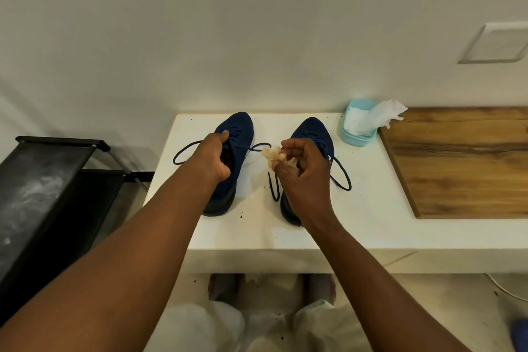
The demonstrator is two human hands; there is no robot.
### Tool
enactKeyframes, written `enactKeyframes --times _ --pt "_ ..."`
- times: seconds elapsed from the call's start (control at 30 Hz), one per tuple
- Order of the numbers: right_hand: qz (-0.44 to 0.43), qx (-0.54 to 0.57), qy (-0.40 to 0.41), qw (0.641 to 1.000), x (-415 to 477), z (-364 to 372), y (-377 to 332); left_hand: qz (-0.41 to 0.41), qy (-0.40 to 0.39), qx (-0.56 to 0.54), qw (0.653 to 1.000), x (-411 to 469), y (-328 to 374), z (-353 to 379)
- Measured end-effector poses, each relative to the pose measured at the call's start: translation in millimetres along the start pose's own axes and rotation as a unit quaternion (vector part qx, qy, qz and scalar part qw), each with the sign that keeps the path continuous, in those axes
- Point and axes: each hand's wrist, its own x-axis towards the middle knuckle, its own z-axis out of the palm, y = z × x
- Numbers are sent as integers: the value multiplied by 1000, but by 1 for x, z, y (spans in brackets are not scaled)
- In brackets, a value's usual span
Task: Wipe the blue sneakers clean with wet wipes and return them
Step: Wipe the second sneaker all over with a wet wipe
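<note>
Left hand (213,157): your fingers curl into the collar of the left sneaker (238,127) and grip it. Right hand (303,177): your fingertips pinch a crumpled, browned used wipe (278,155), held above the gap between the shoes.

Both sneakers stand on the white bench (357,208), toes to the wall. The right sneaker (313,131) is partly hidden behind your right hand.

Handling: the knit uppers look soft and light and will likely give under pressure. Hold by the collar or heel, where the shoe seems stiffer. The wipe is limp and looks spent.

Loose laces (341,177) trail over the bench and could snag or drag through the dirt specks (243,214).

The black rack (43,194) stands low to the left, probably where the shoes go back. The wooden board (463,163) lies to the right.

Further back, the blue wipe box (355,137) sits just beside the right sneaker's toe, with a fresh wipe (385,114) sticking out. It is an easy reach.
</note>
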Motion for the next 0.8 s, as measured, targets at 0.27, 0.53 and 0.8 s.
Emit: enactKeyframes --times 0.27,0.53,0.8 --pt "26 -44 -2 999 -1 -5 -2 19 -2 -9 1000 -12 6 -24" --pt "-44 -3 13 999 -6 -11 -23 6 -61 37 997 -94 -33 -66" --pt "-84 -168 -56 981 -4 7 -7 -32 -45 54 997 -95 -59 -87"
